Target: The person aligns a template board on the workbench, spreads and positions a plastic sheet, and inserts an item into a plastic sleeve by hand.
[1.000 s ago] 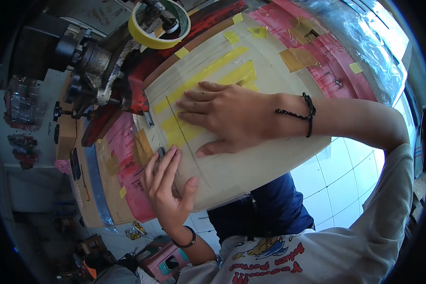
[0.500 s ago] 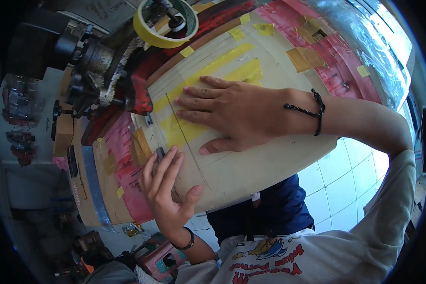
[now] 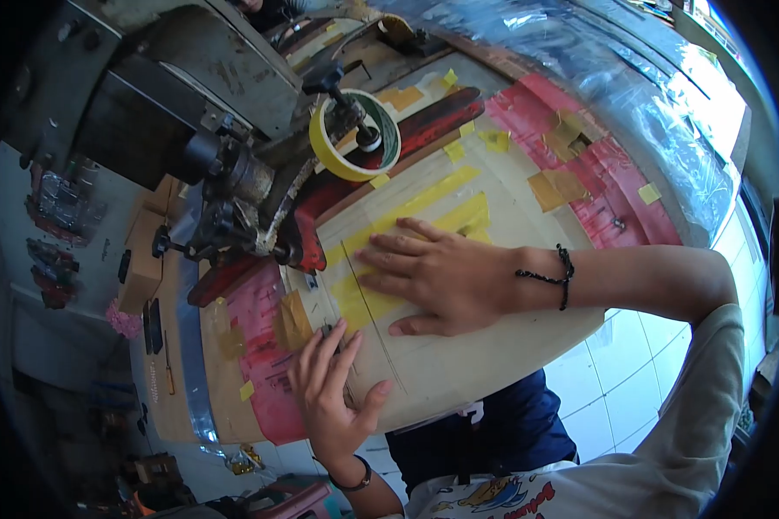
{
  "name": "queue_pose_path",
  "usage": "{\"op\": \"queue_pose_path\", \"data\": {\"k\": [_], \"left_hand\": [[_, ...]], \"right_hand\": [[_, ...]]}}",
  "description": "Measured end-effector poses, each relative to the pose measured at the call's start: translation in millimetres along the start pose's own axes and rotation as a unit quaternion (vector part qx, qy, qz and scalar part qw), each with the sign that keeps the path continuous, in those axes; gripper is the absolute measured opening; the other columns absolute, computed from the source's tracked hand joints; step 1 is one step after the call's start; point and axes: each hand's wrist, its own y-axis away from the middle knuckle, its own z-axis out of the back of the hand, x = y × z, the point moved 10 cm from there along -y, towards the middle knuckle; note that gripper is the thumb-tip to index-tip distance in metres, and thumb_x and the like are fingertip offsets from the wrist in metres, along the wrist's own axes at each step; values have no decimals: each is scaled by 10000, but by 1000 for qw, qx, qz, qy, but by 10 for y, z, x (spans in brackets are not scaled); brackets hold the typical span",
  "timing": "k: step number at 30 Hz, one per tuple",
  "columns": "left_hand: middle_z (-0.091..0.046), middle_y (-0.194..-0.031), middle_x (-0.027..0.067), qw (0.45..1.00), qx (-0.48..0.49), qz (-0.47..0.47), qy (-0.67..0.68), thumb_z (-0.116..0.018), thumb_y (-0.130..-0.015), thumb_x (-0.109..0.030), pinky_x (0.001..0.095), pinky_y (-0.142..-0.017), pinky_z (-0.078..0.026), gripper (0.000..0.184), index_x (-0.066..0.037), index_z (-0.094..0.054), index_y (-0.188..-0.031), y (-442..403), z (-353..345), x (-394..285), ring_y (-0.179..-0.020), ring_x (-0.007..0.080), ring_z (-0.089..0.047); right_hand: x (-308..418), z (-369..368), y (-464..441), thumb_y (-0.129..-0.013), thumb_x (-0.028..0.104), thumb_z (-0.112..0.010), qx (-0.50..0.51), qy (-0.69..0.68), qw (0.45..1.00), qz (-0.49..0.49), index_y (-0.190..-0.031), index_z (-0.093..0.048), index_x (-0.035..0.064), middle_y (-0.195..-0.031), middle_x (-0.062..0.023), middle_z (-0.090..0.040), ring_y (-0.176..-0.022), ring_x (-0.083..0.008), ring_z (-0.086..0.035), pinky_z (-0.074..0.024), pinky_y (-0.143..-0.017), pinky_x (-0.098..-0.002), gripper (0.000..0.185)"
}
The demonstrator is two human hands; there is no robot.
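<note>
At the near side of the bench [image 3: 169,419], closest to the body: left hand [image 3: 331,402], dark band at its wrist, fingers long and a little apart, thumb standing well away from them. Its fingertips rest at the left margin of a pale sheet [image 3: 459,381], next to a small dark piece [image 3: 326,329]. Whether they bear on that piece or merely lie by it, cannot tell. Placement looks like steadying of the margin (my reading).

Right hand [image 3: 446,281], braided bracelet [image 3: 566,277] at the wrist, crosses over from the right: palm down, fingers spread wide, thumb out toward the body. Nothing visible in its grip; underside hidden. So flat a palm would spread pressure over the yellow strips [image 3: 411,208] beneath it, presumably to keep them smooth.

The pale sheet lies on the bench under both hands. Dark ruled lines [image 3: 359,285] run by the right fingertips, probably as a guide for position. Pink covering [image 3: 619,186] shows to either side of the sheet, with amber tape [image 3: 558,189] stuck across the join, seemingly to hold the edge.

Beyond the hands, a red-and-black bar [image 3: 424,130] runs along the sheet's far edge, below a metal clamp head [image 3: 260,186]. A yellow tape roll [image 3: 322,143] hangs around a knobbed bolt there (handy storage, I judge). Farther off at upper right, clear plastic sheeting [image 3: 658,104], crumpled and glossy.
</note>
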Motion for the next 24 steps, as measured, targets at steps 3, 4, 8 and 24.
{"op": "queue_pose_path", "data": {"k": [3, 4, 8, 24], "left_hand": [[-538, -1435, 116, 1000, -7, 7, 10, -656, -842, -550, 519, -1077, -322, 661, -65, -644, -1290, -15, 11, -12, -1277, 391, -485], [-530, -1442, 114, 1000, 0, 7, -2, -656, -841, -553, 522, -1079, -318, 664, -70, -640, -1297, -12, -3, -7, -1284, 390, -478], [-516, -1456, 112, 999, 21, 5, -28, -657, -840, -560, 530, -1085, -306, 671, -84, -629, -1313, -6, -34, -8, -1307, 388, -456], [-527, -1441, 113, 999, 25, -12, -30, -650, -839, -604, 530, -1069, -312, 684, -111, -630, -1312, -7, -34, -4, -1313, 396, -450]], "right_hand": [[80, 123, -9, -959, 382, -571, -26, -18, 999, 28, -1325, -577, 24, -1468, -180, -479, -1401, -342, -409, -261, -1191, -561, 513], [82, 122, -10, -957, 373, -575, -27, -26, 999, 33, -1320, -580, 22, -1460, -181, -487, -1393, -344, -419, -264, -1190, -559, 505], [98, 125, -8, -947, 338, -598, -43, -56, 997, 44, -1290, -594, 14, -1424, -189, -518, -1358, -349, -459, -290, -1178, -552, 472], [48, 216, -16, -933, 344, -616, -61, -33, 998, 2, -1249, -614, 25, -1421, -232, -510, -1362, -413, -442, -330, -1174, -490, 449]]}}
